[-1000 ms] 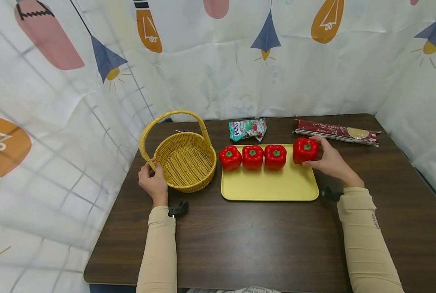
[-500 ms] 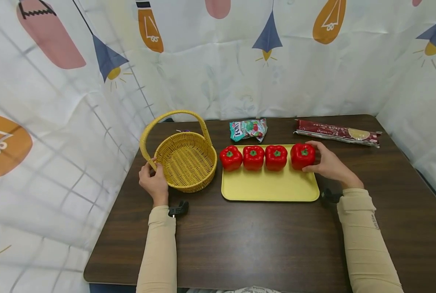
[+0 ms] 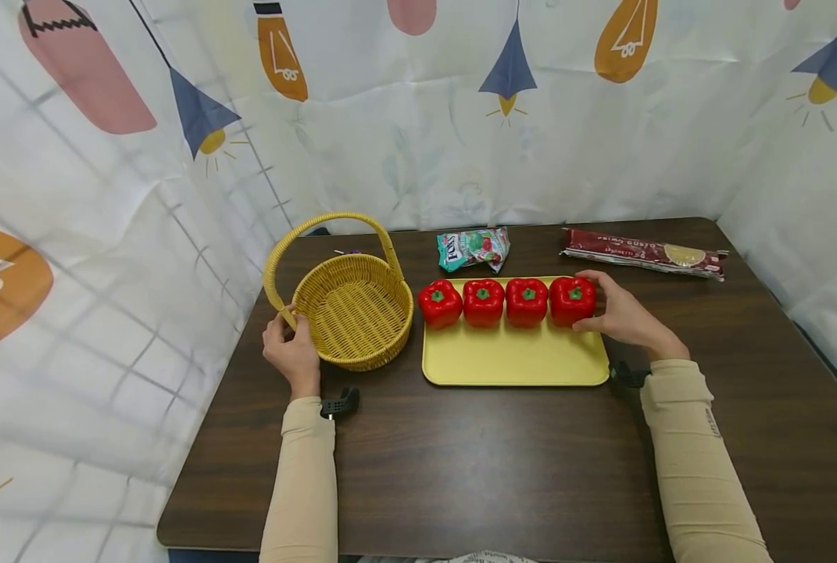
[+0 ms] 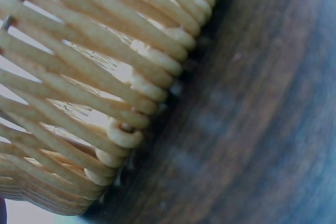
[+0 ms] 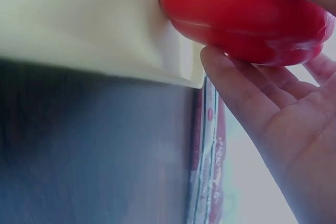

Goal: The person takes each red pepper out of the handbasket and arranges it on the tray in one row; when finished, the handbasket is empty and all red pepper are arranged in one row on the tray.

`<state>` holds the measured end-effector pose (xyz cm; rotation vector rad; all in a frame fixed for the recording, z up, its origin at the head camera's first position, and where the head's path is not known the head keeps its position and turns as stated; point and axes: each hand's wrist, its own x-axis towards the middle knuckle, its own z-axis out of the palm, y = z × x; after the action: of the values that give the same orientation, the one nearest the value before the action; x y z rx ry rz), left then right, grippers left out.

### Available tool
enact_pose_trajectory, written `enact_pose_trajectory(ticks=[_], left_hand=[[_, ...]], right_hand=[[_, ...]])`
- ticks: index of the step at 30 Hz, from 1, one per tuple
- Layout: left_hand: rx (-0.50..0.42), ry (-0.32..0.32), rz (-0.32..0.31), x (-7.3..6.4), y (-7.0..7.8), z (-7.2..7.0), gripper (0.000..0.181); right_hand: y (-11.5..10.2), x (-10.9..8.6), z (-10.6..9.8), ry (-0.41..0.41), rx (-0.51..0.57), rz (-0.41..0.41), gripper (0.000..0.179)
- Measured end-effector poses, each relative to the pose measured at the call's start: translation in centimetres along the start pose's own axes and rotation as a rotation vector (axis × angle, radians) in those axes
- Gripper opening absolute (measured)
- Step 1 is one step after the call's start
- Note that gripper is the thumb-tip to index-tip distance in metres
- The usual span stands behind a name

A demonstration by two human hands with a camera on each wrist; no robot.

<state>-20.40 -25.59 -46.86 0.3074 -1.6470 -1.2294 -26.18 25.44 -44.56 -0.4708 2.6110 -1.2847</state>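
Red bell peppers stand in a row along the back of a yellow tray (image 3: 516,360). My right hand (image 3: 622,313) grips the rightmost bell pepper (image 3: 572,302), thumb in front and fingers behind. That bell pepper (image 5: 241,14) fills the top of the right wrist view, with the fingers (image 5: 247,87) against its side. To the left of the tray stands a yellow wicker basket (image 3: 355,313) with a tall handle. My left hand (image 3: 295,352) pinches the foot of the basket's handle on its left side. The left wrist view has the woven basket wall (image 4: 94,77) close up; the hand is out of that view.
Behind the tray lies a teal candy bag (image 3: 473,249). A long dark red spaghetti packet (image 3: 643,254) lies at the back right. The dark wooden table (image 3: 495,469) backs onto a patterned curtain (image 3: 418,141).
My right hand has moved the rightmost bell pepper left and slightly down, closing the gap to its neighbour in the row. The left hand and the basket have stayed put.
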Motion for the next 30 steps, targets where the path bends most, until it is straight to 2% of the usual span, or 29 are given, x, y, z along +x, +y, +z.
enact_pose_trajectory(ticks=[10, 19, 23, 30], left_hand=[[-0.018, 0.006, -0.023, -0.2, 0.0, 0.0, 0.014], [0.003, 0.024, 0.000, 0.0, 0.1, -0.1, 0.014], [0.013, 0.020, -0.006, 0.0, 0.2, -0.1, 0.014], [0.025, 0.038, -0.031, 0.0, -0.1, 0.0, 0.017]], right_hand=[[-0.2, 0.0, 0.0, -0.012, -0.025, 0.000, 0.100], [-0.7, -1.4, -0.1, -0.001, -0.009, 0.015, 0.111], [-0.2, -2.7, -0.4, 0.014, -0.018, 0.051, 0.109], [1.4, -4.5, 0.1, 0.022, -0.111, 0.117, 0.093]])
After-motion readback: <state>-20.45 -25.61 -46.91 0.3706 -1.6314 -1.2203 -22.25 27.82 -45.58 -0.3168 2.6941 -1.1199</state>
